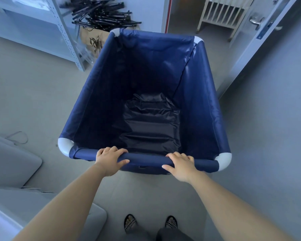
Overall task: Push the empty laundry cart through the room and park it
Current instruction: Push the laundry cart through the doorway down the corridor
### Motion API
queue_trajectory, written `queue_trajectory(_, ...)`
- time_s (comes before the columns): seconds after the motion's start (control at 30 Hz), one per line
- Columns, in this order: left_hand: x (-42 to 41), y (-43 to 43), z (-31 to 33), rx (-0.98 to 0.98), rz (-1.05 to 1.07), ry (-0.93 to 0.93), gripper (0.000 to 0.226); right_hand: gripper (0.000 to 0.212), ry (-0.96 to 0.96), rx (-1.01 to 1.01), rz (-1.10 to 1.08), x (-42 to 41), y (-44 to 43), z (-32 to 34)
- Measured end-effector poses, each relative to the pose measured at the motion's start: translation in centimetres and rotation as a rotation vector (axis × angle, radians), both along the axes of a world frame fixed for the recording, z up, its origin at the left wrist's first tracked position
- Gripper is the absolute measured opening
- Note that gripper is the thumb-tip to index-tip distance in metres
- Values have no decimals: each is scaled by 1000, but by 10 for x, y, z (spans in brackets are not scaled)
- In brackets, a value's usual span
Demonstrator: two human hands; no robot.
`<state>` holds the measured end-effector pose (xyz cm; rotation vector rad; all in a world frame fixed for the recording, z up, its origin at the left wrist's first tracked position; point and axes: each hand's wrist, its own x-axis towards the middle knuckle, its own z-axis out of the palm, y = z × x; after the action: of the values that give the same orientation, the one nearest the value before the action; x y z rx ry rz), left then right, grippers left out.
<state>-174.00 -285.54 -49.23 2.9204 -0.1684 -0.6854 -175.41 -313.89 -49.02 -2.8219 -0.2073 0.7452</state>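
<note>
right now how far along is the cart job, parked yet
Done: the cart is empty, only its dark liner showing. In hand: left hand and right hand grip the near rail, cart on open floor facing a pile of hangers and a door. Left: push on and park it.

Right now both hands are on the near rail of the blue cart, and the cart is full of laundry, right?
Not quite. The head view shows the left hand and right hand gripping the near rail of the blue cart, but the cart is empty: only its dark liner shows inside.
</note>
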Motion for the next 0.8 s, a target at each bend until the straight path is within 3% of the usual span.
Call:
queue_trajectory(0.53, -62, -111, 0, -38, 122, -13, 37, 47, -31, 26, 142, -22, -115, -3)
queue_trajectory(0.8, -81, -177, 1, -44, 135, -1, 38, 51, -59, -63, 157, -27, -172, 0)
